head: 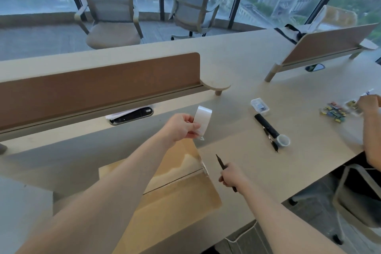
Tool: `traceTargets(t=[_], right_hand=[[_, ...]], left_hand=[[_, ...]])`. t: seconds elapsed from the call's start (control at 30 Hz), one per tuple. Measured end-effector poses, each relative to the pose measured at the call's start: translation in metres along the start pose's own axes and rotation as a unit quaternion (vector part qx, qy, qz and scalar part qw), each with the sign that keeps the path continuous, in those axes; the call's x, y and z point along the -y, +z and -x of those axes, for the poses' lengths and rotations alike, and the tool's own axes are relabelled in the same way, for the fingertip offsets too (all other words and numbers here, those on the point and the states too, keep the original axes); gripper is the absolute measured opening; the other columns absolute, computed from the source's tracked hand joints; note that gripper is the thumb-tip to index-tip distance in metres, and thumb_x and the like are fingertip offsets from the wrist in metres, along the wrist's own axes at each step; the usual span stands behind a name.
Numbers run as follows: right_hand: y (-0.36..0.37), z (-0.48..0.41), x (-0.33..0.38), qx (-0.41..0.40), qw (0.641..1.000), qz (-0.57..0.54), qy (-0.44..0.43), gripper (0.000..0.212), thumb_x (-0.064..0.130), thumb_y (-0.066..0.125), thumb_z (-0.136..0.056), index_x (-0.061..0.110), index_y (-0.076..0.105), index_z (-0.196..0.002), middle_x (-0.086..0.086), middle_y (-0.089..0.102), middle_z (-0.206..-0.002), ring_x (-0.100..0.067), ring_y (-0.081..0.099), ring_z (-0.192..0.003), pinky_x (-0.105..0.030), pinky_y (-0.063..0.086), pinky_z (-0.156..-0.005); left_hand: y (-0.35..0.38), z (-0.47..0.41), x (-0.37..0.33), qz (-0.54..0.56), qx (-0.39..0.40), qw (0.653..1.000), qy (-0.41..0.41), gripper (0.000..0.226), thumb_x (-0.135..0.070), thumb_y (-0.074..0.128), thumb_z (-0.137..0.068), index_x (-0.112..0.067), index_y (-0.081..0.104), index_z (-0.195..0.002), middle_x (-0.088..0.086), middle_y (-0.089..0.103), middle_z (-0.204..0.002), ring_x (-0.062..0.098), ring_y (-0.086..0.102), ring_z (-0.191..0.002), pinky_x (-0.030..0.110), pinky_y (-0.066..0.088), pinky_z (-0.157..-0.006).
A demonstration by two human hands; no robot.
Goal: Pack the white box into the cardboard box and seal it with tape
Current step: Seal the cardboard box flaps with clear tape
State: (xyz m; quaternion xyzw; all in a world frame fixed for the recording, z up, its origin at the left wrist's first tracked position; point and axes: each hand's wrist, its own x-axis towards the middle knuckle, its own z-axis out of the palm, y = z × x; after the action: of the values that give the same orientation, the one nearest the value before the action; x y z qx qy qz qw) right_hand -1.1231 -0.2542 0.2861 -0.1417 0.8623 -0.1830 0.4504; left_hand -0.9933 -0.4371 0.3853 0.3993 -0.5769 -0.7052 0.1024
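The cardboard box (165,198) lies closed on the table (247,97), tape along its seam. Above it, the left hand (181,128) grips the tape roll (203,120); the right hand (232,177), just beside it, clutches a cutter (221,162). The loose tape end could fold onto itself.

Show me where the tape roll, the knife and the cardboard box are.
tape roll (203,118): head view, on its clear outer band.
knife (220,162): head view, on the dark blade above the right hand (232,177).
cardboard box (181,196): head view, on the near top flap.
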Motion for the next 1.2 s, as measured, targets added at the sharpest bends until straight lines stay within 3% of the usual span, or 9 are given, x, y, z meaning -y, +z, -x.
traceTargets(t=[0.13,0.3,0.4,0.53,0.7,0.8,0.93,1.07,1.2], right_hand=[[-0.005,-0.036,-0.009,-0.022,0.999,0.044,0.003,0.012,0.012,0.054,-0.095,0.007,0.061,-0.086,-0.011,0.068,-0.085,-0.025,0.065,-0.074,-0.034,0.056,-0.073],[-0.007,-0.079,-0.013,-0.043,0.984,0.174,-0.016,0.027,0.031,0.056,-0.096,0.01,0.065,-0.11,-0.013,0.07,-0.105,-0.031,0.067,-0.099,-0.032,0.05,-0.077],[-0.009,-0.1,-0.014,-0.03,0.977,0.209,-0.031,0.026,0.026,0.05,-0.098,0.009,0.062,-0.114,-0.014,0.068,-0.113,-0.031,0.065,-0.105,-0.031,0.047,-0.074],[-0.012,-0.124,-0.02,-0.04,0.966,0.246,-0.063,0.025,0.018,0.041,-0.101,0.009,0.06,-0.115,-0.015,0.066,-0.117,-0.032,0.063,-0.111,-0.035,0.05,-0.085],[-0.023,-0.136,-0.014,-0.037,0.958,0.264,-0.103,0.016,0.023,0.051,-0.097,0.014,0.061,-0.106,-0.012,0.068,-0.113,-0.029,0.066,-0.107,-0.035,0.053,-0.085],[-0.048,-0.141,0.012,-0.045,0.954,0.26,-0.141,0.021,0.023,0.048,-0.098,0.011,0.056,-0.113,-0.012,0.063,-0.12,-0.031,0.062,-0.111,-0.035,0.05,-0.087],[-0.099,-0.133,0.074,-0.124,0.959,0.072,-0.246,0.017,0.029,0.05,-0.097,0.013,0.054,-0.099,-0.007,0.057,-0.106,-0.03,0.059,-0.096,-0.038,0.048,-0.081],[-0.133,-0.115,0.129,-0.067,0.914,0.051,-0.397,0.027,0.024,0.059,-0.093,0.013,0.062,-0.117,-0.001,0.063,-0.119,-0.02,0.058,-0.109,-0.029,0.042,-0.091],[-0.139,-0.109,0.146,0.012,0.901,0.151,-0.406,0.032,0.03,0.059,-0.089,0.017,0.06,-0.117,-0.002,0.069,-0.113,-0.026,0.061,-0.108,-0.032,0.045,-0.087]], left_hand=[[0.005,-0.016,0.001,-0.006,-0.004,1.0,-0.003,0.005,0.0,0.065,-0.091,-0.004,0.063,-0.088,0.013,0.068,-0.081,0.024,0.07,-0.071,0.025,0.061,-0.066],[0.01,-0.037,0.008,0.012,-0.026,0.999,-0.024,0.004,0.002,0.063,-0.091,-0.002,0.064,-0.09,0.02,0.068,-0.088,0.031,0.07,-0.076,0.029,0.062,-0.071],[0.016,-0.051,0.013,0.019,-0.045,0.998,-0.04,0.004,0.004,0.062,-0.091,0.001,0.064,-0.094,0.024,0.068,-0.096,0.031,0.07,-0.078,0.031,0.062,-0.073],[0.026,-0.068,0.017,-0.009,-0.071,0.996,-0.061,0.015,0.004,0.061,-0.092,0.01,0.062,-0.105,0.025,0.068,-0.096,0.027,0.071,-0.076,0.024,0.06,-0.068],[0.035,-0.091,0.018,-0.055,-0.088,0.99,-0.092,0.018,0.002,0.066,-0.089,0.009,0.064,-0.105,0.029,0.069,-0.105,0.034,0.072,-0.089,0.034,0.06,-0.083],[0.046,-0.098,0.01,-0.145,-0.079,0.981,-0.098,0.016,0.005,0.066,-0.086,0.004,0.068,-0.102,0.021,0.073,-0.099,0.023,0.072,-0.08,0.027,0.06,-0.076],[0.064,-0.107,-0.011,-0.317,-0.07,0.94,-0.11,0.016,-0.007,0.067,-0.082,-0.017,0.073,-0.092,-0.005,0.074,-0.081,0.002,0.064,-0.063,0.011,0.044,-0.054],[0.078,-0.117,-0.038,-0.436,-0.043,0.894,-0.094,0.026,-0.003,0.06,-0.082,-0.015,0.073,-0.1,0.003,0.074,-0.092,0.014,0.063,-0.078,0.017,0.042,-0.058],[0.085,-0.131,-0.063,-0.487,-0.023,0.87,-0.066,0.035,0.003,0.055,-0.077,-0.014,0.072,-0.102,0.011,0.073,-0.098,0.021,0.061,-0.082,0.027,0.045,-0.07]])
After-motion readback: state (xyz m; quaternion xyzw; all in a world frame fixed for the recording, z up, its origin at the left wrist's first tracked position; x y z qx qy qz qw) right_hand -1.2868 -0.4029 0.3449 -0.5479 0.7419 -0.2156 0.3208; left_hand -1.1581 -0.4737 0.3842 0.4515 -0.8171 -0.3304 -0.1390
